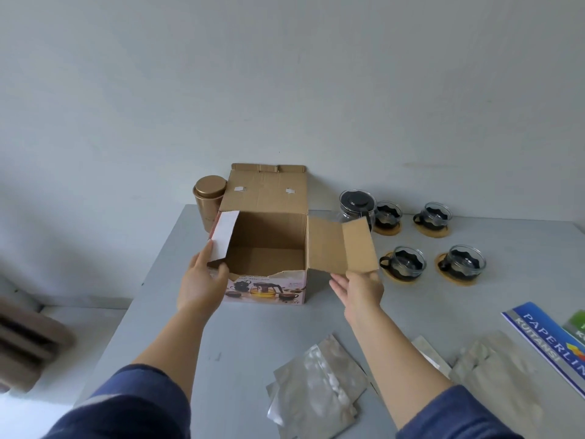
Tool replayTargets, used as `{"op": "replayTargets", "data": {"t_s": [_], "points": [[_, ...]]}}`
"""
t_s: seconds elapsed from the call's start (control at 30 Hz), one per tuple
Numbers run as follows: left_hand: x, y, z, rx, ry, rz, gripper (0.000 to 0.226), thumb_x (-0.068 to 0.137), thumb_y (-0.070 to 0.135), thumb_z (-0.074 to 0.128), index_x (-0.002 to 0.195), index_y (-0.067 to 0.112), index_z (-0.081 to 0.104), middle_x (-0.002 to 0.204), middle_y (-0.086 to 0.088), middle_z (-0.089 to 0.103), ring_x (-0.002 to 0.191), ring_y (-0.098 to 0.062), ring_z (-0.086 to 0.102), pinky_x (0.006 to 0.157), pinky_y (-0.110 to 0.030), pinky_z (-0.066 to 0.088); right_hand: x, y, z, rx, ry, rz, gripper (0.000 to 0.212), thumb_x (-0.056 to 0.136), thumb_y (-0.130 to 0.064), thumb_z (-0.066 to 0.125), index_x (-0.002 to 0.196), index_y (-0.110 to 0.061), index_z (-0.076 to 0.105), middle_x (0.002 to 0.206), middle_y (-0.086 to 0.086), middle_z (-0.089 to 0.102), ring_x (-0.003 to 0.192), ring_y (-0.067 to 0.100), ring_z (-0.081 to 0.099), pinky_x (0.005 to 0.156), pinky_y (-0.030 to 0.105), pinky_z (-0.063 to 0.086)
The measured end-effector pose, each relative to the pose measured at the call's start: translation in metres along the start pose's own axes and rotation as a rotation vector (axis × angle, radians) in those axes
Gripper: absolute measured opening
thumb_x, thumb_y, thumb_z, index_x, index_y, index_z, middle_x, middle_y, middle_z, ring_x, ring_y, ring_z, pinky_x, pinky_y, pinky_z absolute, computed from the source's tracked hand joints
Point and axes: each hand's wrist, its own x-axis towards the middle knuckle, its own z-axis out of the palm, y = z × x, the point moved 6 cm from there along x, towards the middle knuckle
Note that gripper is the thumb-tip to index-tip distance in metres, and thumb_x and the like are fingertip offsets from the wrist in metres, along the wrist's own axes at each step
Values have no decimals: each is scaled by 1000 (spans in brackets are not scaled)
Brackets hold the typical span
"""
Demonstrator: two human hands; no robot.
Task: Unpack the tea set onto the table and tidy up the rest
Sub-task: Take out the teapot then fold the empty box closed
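Note:
An open cardboard tea-set box [269,245] stands on the grey table [247,331], its inside bare. My left hand [202,280] grips the box's left flap at the front left corner. My right hand [361,289] holds the lower edge of the right flap, which is spread outward. To the right of the box stand a glass teapot [356,205] with a black lid and several glass cups [403,263] in black holders on round wooden coasters.
A gold tin canister [209,199] stands behind the box's left side. Silver foil pouches [316,384] lie at the near table edge, more [493,365] to the right. A blue receipt book [550,340] lies at the right edge. The wall is close behind.

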Motion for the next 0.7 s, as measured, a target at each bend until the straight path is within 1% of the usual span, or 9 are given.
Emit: {"op": "replayTargets", "data": {"t_s": [0.1,0.17,0.23,0.33,0.4,0.5,0.57,0.63,0.7], "points": [[-5,4,6,8,-40,-4,59,98,31,44,152,32,22,152,0,32,116,-27,52,77,-35,56,-21,-33,12,-245,-51,-396,34,91,-3,51,121,-17,56,111,10,68,83,19,68,80,35,58],[-7,7,10,9,-47,-6,59,99,32,42,153,31,17,155,2,28,118,-26,51,75,-31,55,-38,-52,31,-500,-133,-735,27,89,-12,60,115,-19,61,98,-1,69,78,4,64,72,21,55],[-8,9,13,5,-53,-12,59,100,32,40,154,30,15,156,2,26,120,-26,50,74,-28,52,-55,-57,58,-734,-283,-1067,24,88,-17,64,112,-18,65,93,-6,67,75,4,62,67,15,50],[-9,8,15,11,-74,-6,60,101,35,38,154,31,11,157,1,24,120,-26,51,65,-22,48,-67,-41,91,-1050,-439,-1376,23,85,-25,66,107,-18,67,93,-3,69,77,12,63,64,23,50],[-8,5,14,-2,-99,2,61,100,36,38,154,32,11,157,2,24,124,-27,50,74,-27,52,-68,-21,105,-1244,-504,-1487,19,82,-28,67,99,-20,69,91,-3,69,79,18,64,69,29,49],[-8,1,12,-40,-109,27,62,99,36,41,154,33,12,157,3,26,133,-26,42,100,-38,46,-63,4,114,-1428,-578,-1549,10,80,-27,71,86,-20,72,85,-3,69,79,21,64,72,36,51],[-10,0,11,-78,-97,43,62,99,35,43,154,32,14,157,4,26,135,-23,40,101,-33,39,-57,11,115,-1467,-605,-1545,13,78,-34,72,82,-22,73,81,-5,68,77,20,63,73,38,50],[-12,-2,12,-102,-80,58,62,99,35,44,154,32,15,157,5,26,137,-21,38,101,-30,37,-52,8,119,-1471,-613,-1468,26,80,-48,63,82,-24,72,83,-7,71,79,18,62,77,37,47],[-13,-5,11,-94,-56,68,62,98,38,45,153,34,16,157,5,27,137,-22,38,103,-32,39,-38,-12,129,-1339,-480,-1385,33,83,-50,52,82,-24,71,85,-5,72,82,21,63,75,37,48]]}}
